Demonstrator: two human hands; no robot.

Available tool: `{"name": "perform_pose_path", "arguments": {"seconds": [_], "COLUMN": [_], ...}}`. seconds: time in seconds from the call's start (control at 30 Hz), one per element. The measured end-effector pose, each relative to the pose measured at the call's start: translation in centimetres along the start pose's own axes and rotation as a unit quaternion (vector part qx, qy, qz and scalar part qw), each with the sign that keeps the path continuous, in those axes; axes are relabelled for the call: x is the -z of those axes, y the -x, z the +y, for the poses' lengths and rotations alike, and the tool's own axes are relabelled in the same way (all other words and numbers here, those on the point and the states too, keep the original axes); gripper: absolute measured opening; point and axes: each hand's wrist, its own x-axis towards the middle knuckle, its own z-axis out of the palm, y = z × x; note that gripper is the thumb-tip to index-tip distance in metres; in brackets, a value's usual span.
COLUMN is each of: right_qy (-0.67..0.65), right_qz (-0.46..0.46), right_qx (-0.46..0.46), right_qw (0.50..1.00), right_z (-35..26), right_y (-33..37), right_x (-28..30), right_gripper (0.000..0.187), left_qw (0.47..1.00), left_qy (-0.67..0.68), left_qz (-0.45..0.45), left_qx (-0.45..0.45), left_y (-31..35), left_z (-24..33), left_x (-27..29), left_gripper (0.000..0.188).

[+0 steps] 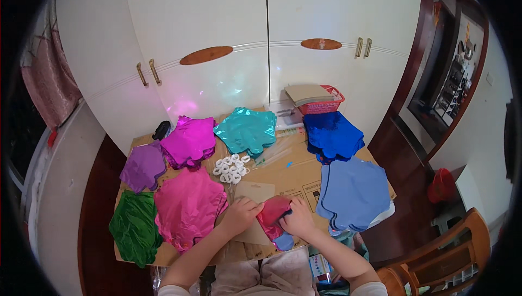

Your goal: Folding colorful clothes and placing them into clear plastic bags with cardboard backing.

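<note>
In front of me, both hands grip a small folded bundle of flat foil balloons (273,217), red and pink with a light-blue part at its lower end. My left hand (243,214) pinches the bundle's left edge. My right hand (297,218) has its fingers closed on the right side. Beneath the bundle lies a beige card (254,191) with a hanging slot, partly covered by my left hand. To the left is a pink foil stack (189,207); a light-blue stack (354,194) lies to the right.
Around the cardboard-covered table (277,172) lie green (135,227), purple (143,166), magenta (190,139), teal (247,129) and dark-blue (334,134) foil stacks. Small white coils (231,169) sit mid-table. A red basket (337,100) stands by the cupboard; a wooden chair (446,252) is at right.
</note>
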Motion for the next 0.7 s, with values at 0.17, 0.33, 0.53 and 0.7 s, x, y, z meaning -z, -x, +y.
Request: {"name": "perform_pose_path", "arguments": {"seconds": [0.17,0.33,0.53,0.7], "right_qy": [-0.008,-0.094,-0.132,-0.081], "right_qz": [-0.003,0.023,0.049,-0.022], "right_qx": [0.008,0.015,-0.038,0.061], "right_qw": [1.000,0.995,0.989,0.995], "right_z": [1.5,2.3,1.7,2.7], "right_y": [0.5,0.7,-0.5,-0.5], "right_x": [-1.0,-1.0,1.2,0.6], "right_gripper": [0.044,0.048,0.054,0.065], "left_qw": [0.998,0.994,0.992,0.992], "left_qy": [-0.022,-0.051,-0.072,-0.067], "left_qz": [-0.004,-0.012,-0.018,-0.009], "left_qx": [-0.052,-0.093,-0.104,-0.109], "left_y": [-0.2,0.1,0.1,-0.4], "left_z": [-0.2,-0.9,-1.0,-0.7], "left_x": [0.5,0.3,0.6,1.2], "left_gripper": [0.031,0.031,0.031,0.029]}}
